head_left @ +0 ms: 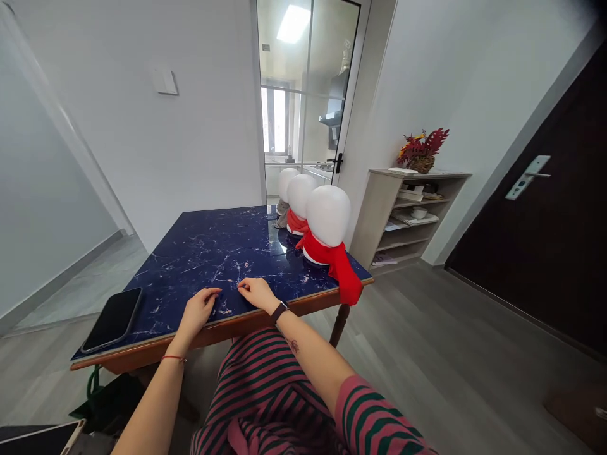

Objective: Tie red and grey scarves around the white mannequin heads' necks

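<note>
My left hand rests on the near edge of a dark blue marbled table, fingers curled loosely and lying on the top with nothing in them. My right hand, with a dark watch at the wrist, lies beside it, fingers bent and tips pressed on the tabletop, also holding nothing. The two hands are a few centimetres apart. Three white mannequin heads stand along the table's right side; the nearest one wears a red scarf that hangs over the table edge.
A black phone lies face up at the table's near left corner. A shelf unit with a flower basket stands at the right wall. A glass door is behind the table, a dark door at the far right.
</note>
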Demonstrator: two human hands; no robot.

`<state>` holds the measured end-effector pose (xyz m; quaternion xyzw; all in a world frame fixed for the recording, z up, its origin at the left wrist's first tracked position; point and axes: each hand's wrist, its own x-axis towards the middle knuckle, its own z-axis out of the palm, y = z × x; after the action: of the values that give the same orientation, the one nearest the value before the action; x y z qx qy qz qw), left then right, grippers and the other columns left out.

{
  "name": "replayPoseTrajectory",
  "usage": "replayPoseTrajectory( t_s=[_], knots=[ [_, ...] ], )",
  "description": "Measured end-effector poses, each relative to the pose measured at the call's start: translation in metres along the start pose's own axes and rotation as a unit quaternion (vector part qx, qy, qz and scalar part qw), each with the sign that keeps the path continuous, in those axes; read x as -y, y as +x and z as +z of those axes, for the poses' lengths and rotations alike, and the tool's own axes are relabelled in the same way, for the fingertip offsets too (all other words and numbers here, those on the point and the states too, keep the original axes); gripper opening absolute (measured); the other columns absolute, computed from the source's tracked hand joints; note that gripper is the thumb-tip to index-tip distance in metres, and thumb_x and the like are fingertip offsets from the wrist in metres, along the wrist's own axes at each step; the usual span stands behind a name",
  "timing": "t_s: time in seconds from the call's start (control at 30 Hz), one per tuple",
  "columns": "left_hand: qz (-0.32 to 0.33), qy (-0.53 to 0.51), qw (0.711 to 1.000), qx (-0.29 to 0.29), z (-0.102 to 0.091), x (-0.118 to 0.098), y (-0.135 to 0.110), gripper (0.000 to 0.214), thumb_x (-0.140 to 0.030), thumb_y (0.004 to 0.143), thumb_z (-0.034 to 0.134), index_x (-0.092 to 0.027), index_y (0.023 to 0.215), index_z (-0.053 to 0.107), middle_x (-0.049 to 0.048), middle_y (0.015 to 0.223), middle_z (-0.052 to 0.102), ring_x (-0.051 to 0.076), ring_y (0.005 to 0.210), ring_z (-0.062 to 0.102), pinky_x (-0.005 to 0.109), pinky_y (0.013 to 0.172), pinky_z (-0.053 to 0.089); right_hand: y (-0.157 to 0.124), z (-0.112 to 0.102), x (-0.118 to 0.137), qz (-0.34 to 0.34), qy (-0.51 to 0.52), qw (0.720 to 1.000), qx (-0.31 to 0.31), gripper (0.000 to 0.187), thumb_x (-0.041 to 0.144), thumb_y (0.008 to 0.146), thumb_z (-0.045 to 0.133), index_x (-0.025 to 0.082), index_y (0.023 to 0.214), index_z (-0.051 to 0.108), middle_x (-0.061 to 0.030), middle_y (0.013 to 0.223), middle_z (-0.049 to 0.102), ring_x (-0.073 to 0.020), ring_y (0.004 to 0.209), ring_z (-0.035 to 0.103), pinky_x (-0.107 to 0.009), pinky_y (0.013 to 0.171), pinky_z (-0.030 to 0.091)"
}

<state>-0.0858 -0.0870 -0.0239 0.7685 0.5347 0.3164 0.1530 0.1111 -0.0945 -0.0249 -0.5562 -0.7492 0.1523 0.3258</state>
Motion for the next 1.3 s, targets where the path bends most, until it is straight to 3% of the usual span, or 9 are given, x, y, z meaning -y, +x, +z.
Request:
replayPoseTrajectory(
  t_s=[0.2, 0.3, 0.57, 1.3],
  knots=[
    [0.047, 0.136, 0.988, -0.063, 0.015, 0.006, 0.000, 0.038, -0.033, 0.083, 0.034, -0.016, 0.105, 0.061, 0.0132, 0.109, 0.059, 0.026, 0.103, 0.055, 0.040, 0.093, 0.043, 0.001, 0.003, -0.002, 0.009, 0.011, 1.000, -0.020, 0.019, 0.028, 0.085, 0.052, 0.021, 0.094, 0.067, 0.0003, 0.078, 0.069, -0.0114, 0.069, 0.061, -0.019, 0.068, 0.040],
    [0.070, 0.172, 0.981, -0.060, 0.021, 0.010, 0.000, 0.042, -0.030, 0.085, 0.032, -0.012, 0.110, 0.059, 0.0153, 0.117, 0.057, 0.028, 0.109, 0.051, 0.042, 0.097, 0.039, 0.001, 0.004, -0.002, 0.012, 0.009, 0.999, -0.030, 0.019, 0.025, 0.085, 0.052, 0.020, 0.094, 0.068, -0.0005, 0.078, 0.069, -0.0113, 0.070, 0.061, -0.019, 0.067, 0.040],
    [0.083, 0.190, 0.977, -0.050, 0.025, 0.025, 0.004, 0.046, -0.034, 0.085, 0.030, -0.010, 0.110, 0.061, 0.0145, 0.118, 0.060, 0.026, 0.109, 0.054, 0.040, 0.099, 0.040, 0.001, 0.008, -0.006, 0.012, 0.076, 0.994, -0.075, 0.017, 0.021, 0.083, 0.052, 0.020, 0.088, 0.068, 0.0000, 0.072, 0.068, -0.0108, 0.068, 0.062, -0.017, 0.066, 0.042],
    [0.087, 0.187, 0.977, -0.048, 0.026, 0.029, 0.005, 0.046, -0.035, 0.085, 0.030, -0.011, 0.108, 0.062, 0.0140, 0.117, 0.062, 0.026, 0.109, 0.056, 0.039, 0.097, 0.043, -0.001, 0.008, -0.006, 0.012, 0.116, 0.990, -0.082, 0.016, 0.020, 0.082, 0.052, 0.021, 0.084, 0.068, 0.0016, 0.068, 0.067, -0.0100, 0.063, 0.060, -0.017, 0.061, 0.040]
  ],
)
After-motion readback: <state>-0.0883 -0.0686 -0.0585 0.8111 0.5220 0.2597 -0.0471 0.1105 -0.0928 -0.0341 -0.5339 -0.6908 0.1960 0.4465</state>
